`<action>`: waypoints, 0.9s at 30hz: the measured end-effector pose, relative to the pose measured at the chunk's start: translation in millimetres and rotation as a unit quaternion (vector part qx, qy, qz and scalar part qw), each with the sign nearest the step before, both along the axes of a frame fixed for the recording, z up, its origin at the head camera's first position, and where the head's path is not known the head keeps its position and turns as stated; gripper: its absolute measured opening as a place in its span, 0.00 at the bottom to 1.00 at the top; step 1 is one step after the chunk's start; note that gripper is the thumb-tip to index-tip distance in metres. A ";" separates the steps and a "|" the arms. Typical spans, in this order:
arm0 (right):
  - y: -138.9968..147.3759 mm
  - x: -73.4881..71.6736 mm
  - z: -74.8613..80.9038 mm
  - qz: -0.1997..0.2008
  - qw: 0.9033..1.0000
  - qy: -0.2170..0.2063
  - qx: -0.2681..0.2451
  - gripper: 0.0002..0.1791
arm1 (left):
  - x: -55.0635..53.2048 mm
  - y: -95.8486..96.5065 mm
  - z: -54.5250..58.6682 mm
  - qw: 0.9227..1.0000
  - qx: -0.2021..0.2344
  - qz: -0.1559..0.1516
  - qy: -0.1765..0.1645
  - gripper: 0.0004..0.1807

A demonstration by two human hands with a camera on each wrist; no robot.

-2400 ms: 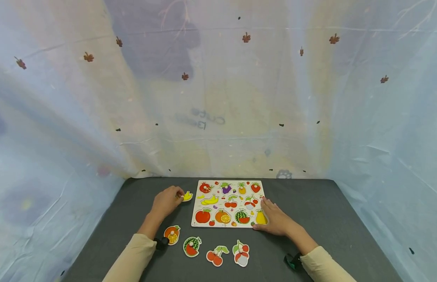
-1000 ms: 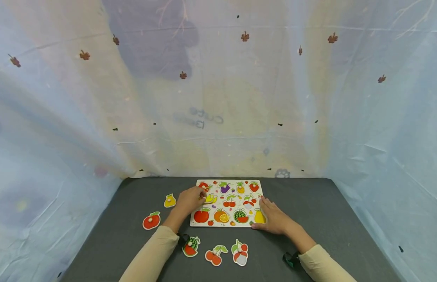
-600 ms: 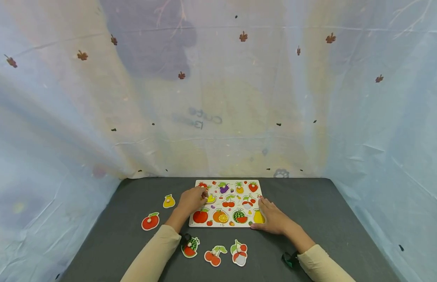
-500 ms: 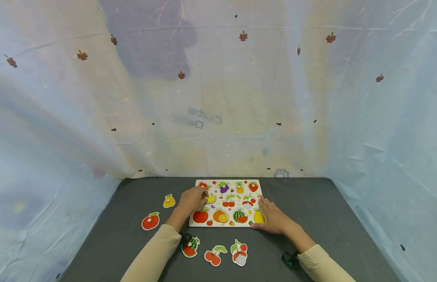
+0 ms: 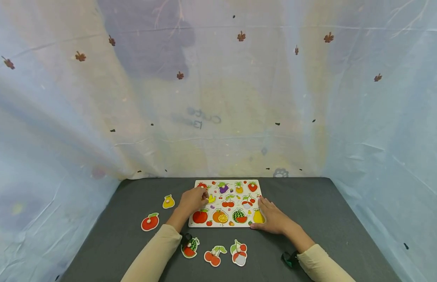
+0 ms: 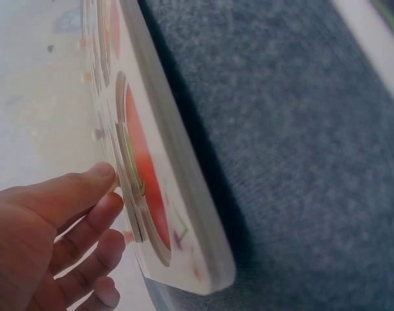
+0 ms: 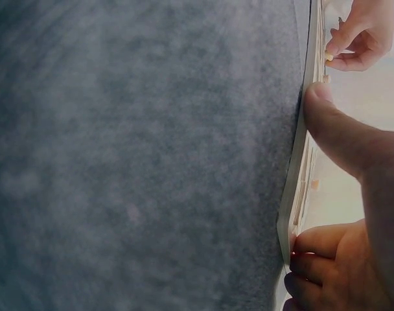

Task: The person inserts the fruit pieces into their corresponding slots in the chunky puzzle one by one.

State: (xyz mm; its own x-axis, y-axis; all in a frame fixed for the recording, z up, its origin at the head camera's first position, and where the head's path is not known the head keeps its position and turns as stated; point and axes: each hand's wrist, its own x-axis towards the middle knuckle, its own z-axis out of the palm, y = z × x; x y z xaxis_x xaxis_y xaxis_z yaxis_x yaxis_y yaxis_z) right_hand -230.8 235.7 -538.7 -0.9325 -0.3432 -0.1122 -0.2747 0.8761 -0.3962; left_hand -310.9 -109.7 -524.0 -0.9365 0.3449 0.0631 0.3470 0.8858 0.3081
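Observation:
My left hand (image 5: 193, 200) is over the left side of a white fruit puzzle board (image 5: 218, 227) in the head view. Its thumb and fingertips pinch the small knob of the banana puzzle piece (image 5: 212, 198), partly hidden by the hand, at the board's banana picture. In the left wrist view that thumb (image 6: 87, 184) and forefinger meet close above the board. At the board's front right corner rests my right hand (image 5: 274, 219), fingers extended along the right side. Its thumb (image 7: 333, 120) presses the front edge in the right wrist view.
Loose knobbed pieces lie on the dark table: a yellow pear (image 5: 168, 201), a red fruit (image 5: 150, 222), a watermelon (image 5: 190, 248) partly behind the left wrist, cherries (image 5: 214, 256) and a red-and-white fruit (image 5: 238, 253). A patterned curtain (image 5: 218, 98) hangs around the table.
From the table left of the board, my left hand has carried the banana piece right onto the board, then stayed there. Its forearm now covers the orange piece's spot. The right hand keeps its place.

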 end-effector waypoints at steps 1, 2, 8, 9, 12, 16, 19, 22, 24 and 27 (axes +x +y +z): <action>-0.5 0.2 0.4 0.001 1.000 0.000 -0.001 0.64 | 0.1 -0.1 0.3 1.000 -0.001 0.000 -0.002 0.04; -1.0 0.6 0.8 0.001 1.000 0.001 -0.002 0.64 | 0.2 -0.2 0.4 1.000 -0.001 0.001 -0.004 0.04; -2.3 0.2 0.4 0.004 1.000 -0.001 -0.001 0.64 | 0.8 -2.0 -0.6 1.000 0.004 0.008 -0.015 0.04; -2.3 0.2 0.4 0.005 1.000 -0.001 -0.002 0.64 | 0.8 -2.5 -0.8 1.000 0.005 0.010 -0.015 0.04; -2.8 1.1 1.9 0.008 1.000 -0.002 -0.001 0.64 | 0.8 -4.3 -2.0 1.000 0.005 0.013 -0.013 0.04; -2.4 1.2 1.8 0.013 1.000 0.001 -0.003 0.64 | 2.8 -6.3 -3.0 1.000 0.011 0.013 -0.010 0.05; -1.9 0.0 1.0 0.013 1.000 0.001 0.001 0.64 | 6.8 -7.2 -1.6 1.000 0.022 0.008 -0.012 0.06; -1.2 -1.2 0.6 0.012 1.000 -0.001 0.004 0.64 | 12.4 -7.7 2.0 1.000 0.026 -0.004 -0.013 0.06; -0.7 -1.5 0.6 0.010 1.000 -0.002 0.004 0.64 | 16.1 -7.6 4.8 1.000 0.025 -0.012 -0.010 0.07; 0.1 -1.8 0.3 0.010 1.000 0.000 0.004 0.64 | 22.4 -7.6 9.2 1.000 0.017 -0.022 -0.008 0.08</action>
State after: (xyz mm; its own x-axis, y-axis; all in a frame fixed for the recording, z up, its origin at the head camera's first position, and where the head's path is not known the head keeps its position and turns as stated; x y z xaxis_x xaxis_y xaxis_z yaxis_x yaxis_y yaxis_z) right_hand -232.6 235.8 -538.4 -0.9256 -0.3605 -0.1150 -0.2917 0.8733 -0.3901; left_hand -288.5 -117.4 -514.7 -0.9218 0.3829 0.0603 0.3793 0.8590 0.3439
